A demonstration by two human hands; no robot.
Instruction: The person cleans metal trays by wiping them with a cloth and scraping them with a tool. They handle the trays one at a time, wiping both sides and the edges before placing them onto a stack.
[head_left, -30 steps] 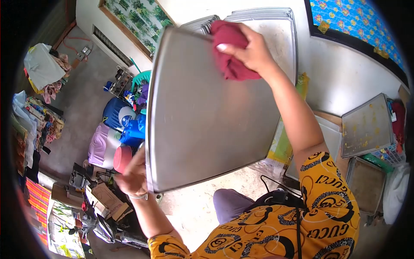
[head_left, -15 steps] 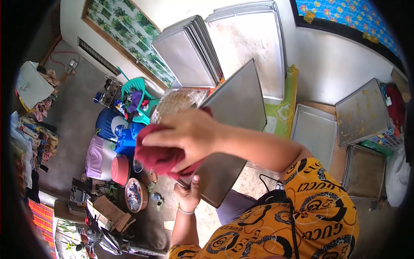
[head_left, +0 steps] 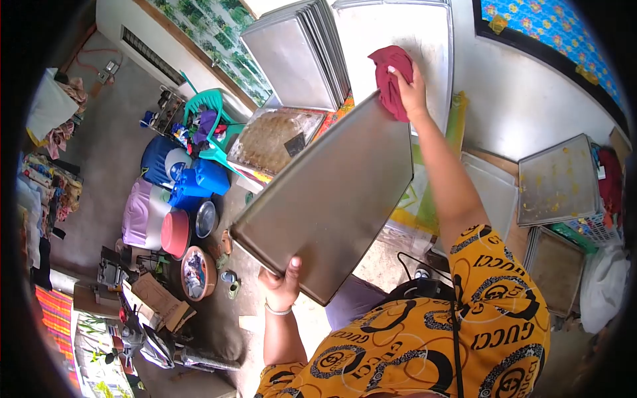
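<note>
Grey rectangular metal tray (head_left: 328, 199): one, slanting between the hands; the left hand (head_left: 282, 286) grips its lower edge, thumb on the face. Crumpled maroon cloth (head_left: 389, 71): one, at the tray's upper corner, the right hand's (head_left: 410, 91) fingers closed around it. Silver rectangular metal trays (head_left: 286, 61): stacked upright beyond.

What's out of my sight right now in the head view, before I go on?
All in the head view:
Held tray: its far face is turned away from the camera.
Left hand: its fingers are mostly hidden behind the tray.
Tray's upper corner: covered by the red cloth.
Tray stack behind the cloth: top cut off by the picture's upper edge.
Peach basin: contents too small to identify.
</note>
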